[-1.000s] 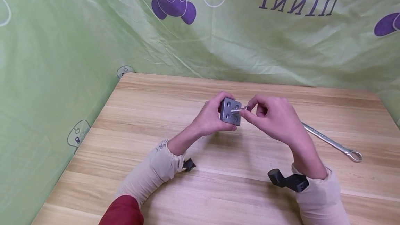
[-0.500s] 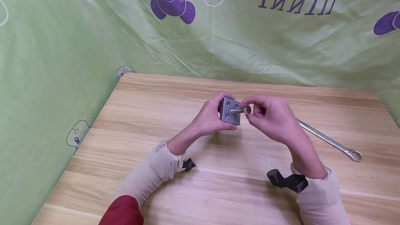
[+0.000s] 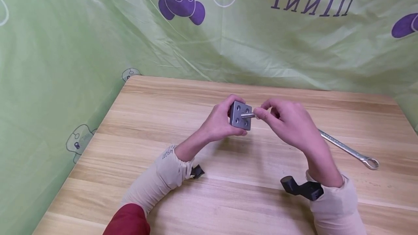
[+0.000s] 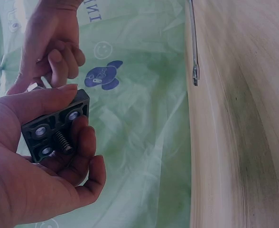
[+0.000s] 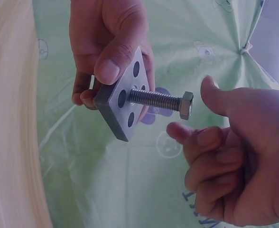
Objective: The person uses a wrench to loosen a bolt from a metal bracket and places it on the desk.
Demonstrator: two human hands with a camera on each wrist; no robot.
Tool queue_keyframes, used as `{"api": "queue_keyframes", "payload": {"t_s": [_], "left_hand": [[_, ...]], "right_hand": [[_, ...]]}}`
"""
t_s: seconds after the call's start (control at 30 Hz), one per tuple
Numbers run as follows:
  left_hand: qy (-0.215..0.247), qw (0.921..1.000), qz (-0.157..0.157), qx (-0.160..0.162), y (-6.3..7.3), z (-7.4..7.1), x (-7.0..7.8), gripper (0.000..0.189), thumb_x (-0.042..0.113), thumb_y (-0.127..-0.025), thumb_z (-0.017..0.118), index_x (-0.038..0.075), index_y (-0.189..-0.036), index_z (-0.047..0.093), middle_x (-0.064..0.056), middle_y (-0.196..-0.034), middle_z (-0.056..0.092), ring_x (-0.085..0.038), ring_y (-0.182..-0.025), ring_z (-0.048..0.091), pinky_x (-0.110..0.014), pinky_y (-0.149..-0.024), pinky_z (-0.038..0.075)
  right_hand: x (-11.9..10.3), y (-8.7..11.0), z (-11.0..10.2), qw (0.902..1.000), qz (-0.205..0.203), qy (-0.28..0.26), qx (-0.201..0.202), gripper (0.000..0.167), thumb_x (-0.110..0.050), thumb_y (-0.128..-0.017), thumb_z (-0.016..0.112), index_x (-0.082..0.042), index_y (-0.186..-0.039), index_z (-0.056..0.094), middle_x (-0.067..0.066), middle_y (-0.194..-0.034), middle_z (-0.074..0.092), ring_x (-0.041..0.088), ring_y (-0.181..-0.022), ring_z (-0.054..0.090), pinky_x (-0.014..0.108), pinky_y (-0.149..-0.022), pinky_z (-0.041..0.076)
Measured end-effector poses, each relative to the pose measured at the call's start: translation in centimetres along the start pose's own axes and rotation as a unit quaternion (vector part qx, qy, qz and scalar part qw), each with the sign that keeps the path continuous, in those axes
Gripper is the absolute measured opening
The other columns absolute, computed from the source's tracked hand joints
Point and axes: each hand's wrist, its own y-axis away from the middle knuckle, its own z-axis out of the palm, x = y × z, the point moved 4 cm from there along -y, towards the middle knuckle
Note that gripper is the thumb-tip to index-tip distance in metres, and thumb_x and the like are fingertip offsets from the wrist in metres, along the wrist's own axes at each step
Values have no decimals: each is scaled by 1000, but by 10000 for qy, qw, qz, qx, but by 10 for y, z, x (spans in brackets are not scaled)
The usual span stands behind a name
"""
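Note:
A grey square plate point(image 3: 241, 116) with several holes is held up by my left hand point(image 3: 218, 122), thumb and fingers on its edges. A silver hex bolt point(image 5: 161, 100) runs through the plate's middle; its threaded tip pokes out of the ribbed back in the left wrist view. At the bolt's head hovers my right hand point(image 5: 246, 156). The right wrist view shows its thumb and index finger spread on either side of the hex head, a small gap from it, the other fingers curled. In the head view the right thumb hides the bolt's head.
A silver wrench point(image 3: 349, 149) with a ring end lies on the wooden table point(image 3: 156, 119) to the right; the right wrist hides its other end. Green printed cloth point(image 3: 248, 46) hangs behind and to the left of the table.
My right thumb and index finger have rolled around the bolt's head, showing it at half a second ago, and now stand off it. The left hand and the plate have stayed nearly still.

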Motion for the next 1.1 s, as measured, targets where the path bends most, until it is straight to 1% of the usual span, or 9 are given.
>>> {"api": "queue_keyframes", "payload": {"t_s": [0.07,0.17,0.3,0.4,0.6,0.8,0.87,0.93,1.1], "left_hand": [[-19,10000,7,0,0,0,0,72,-2,-63,88,4,-125,52,-15,-107,68,-17,-86,62,-21,-76,49],[-56,10000,37,13,0,0,-1,72,-1,-63,88,5,-125,52,-14,-105,68,-17,-84,62,-21,-75,49],[-55,10000,59,8,0,0,-2,72,-1,-63,89,5,-124,52,-14,-104,68,-17,-84,62,-21,-75,49],[-44,10000,66,5,0,1,-3,72,-1,-63,89,5,-124,52,-14,-104,68,-17,-84,62,-20,-75,49],[2,10000,18,-3,0,0,-3,73,-1,-63,88,6,-126,52,-15,-109,68,-18,-88,63,-21,-78,50],[-8,10000,92,10,-1,0,-2,72,-1,-63,88,6,-124,52,-15,-109,68,-18,-88,63,-21,-77,50],[3,9999,103,20,-1,0,-2,71,-1,-63,88,6,-124,53,-14,-108,67,-18,-88,62,-21,-76,50],[18,9999,104,27,-1,0,-2,71,-1,-63,88,6,-124,53,-14,-107,67,-17,-87,62,-21,-76,50],[32,9999,113,16,-1,0,-2,72,-2,-62,88,6,-124,53,-14,-106,67,-17,-86,62,-21,-76,49]], "right_hand": [[2,-1,2,9994,215,140,-213,37,-44,-101,56,-14,-83,70,-3,-57,44,14,-54,40,29,-52,33],[3,-1,6,9981,399,216,-419,48,-49,-102,50,-14,-74,68,-3,-55,44,16,-56,42,31,-54,33],[2,-2,8,9979,471,261,-372,52,-51,-101,51,-15,-66,62,-4,-53,41,16,-54,40,30,-53,32],[0,-2,8,9984,417,280,-245,49,-50,-99,54,-15,-66,60,-5,-54,39,15,-54,38,30,-53,31],[-3,1,4,9995,-6,132,273,25,-38,-91,70,-16,-80,70,-3,-58,49,11,-54,41,27,-53,33],[-5,3,2,9971,-377,36,660,12,-25,-84,76,-15,-89,73,-5,-56,46,5,-51,37,25,-51,31],[-6,4,2,9957,-515,-18,774,11,-18,-81,77,-16,-91,73,-6,-56,45,4,-51,36,24,-51,30],[-7,4,2,9933,-694,-74,916,15,-11,-77,76,-16,-91,73,-7,-55,43,3,-51,35,23,-51,29],[-10,4,2,9824,-1337,13,1303,22,1,-72,71,-15,-87,75,-8,-53,40,1,-51,32,18,-50,26]]}}
